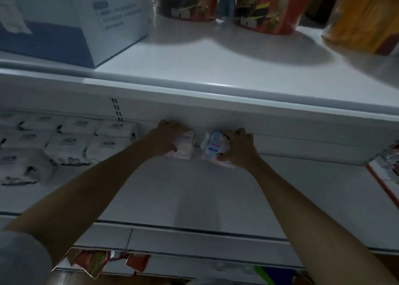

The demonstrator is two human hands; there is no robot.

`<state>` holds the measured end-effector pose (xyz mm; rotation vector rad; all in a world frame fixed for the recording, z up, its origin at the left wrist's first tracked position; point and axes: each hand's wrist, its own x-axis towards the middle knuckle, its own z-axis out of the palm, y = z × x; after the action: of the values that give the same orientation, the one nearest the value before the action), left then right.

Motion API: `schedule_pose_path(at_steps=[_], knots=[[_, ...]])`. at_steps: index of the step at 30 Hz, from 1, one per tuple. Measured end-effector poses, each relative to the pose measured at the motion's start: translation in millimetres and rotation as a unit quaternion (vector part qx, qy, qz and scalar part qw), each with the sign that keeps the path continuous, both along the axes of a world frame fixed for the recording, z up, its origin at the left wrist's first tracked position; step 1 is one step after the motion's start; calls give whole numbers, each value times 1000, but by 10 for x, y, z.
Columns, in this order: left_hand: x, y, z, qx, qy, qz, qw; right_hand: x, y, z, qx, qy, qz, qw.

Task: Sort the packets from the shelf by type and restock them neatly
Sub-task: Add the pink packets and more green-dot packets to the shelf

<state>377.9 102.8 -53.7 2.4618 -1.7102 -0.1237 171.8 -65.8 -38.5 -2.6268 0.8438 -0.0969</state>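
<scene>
Both my arms reach deep into the middle shelf (194, 187). My left hand (165, 136) grips a small pale pink packet (184, 147) standing at the shelf's back wall. My right hand (237, 147) grips a blue-and-white packet (213, 146), which is tilted and rests on the shelf just right of the pink one. A narrow gap separates the two packets. Several white packets with dark print (64, 146) lie stacked in rows at the left of the same shelf.
The upper shelf (205, 68) carries a white-and-blue box (71, 21), two red-and-black pouches (265, 8) and an orange bag (367, 17). A shiny packet (390, 155) pokes in at the right edge. Red packets (97, 261) hang below the shelf's front lip.
</scene>
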Motion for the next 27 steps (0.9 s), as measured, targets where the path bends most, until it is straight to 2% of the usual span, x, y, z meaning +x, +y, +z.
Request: schedule_pose_path(at_steps=[11, 15, 18, 20, 23, 25, 27], knots=[[-167, 109, -261, -99, -24, 67, 993, 465, 174, -412, -18, -92, 25, 995], [-176, 118, -372, -96, -28, 74, 992, 421, 201, -467, -45, -129, 35, 990], [-225, 103, -369, -85, -13, 92, 992, 338, 252, -437, -140, -85, 3, 986], [-294, 99, -306, -55, -19, 115, 992, 329, 276, -386, -157, -39, -2, 987], [-382, 168, -247, 10, -35, 166, 985, 274, 152, -283, -90, -2, 48, 995], [-500, 230, -189, 4, -52, 198, 979, 179, -3, -183, -16, -18, 100, 995], [-663, 276, -120, -39, -59, 229, 971, 51, -126, -97, 34, -73, 146, 986]])
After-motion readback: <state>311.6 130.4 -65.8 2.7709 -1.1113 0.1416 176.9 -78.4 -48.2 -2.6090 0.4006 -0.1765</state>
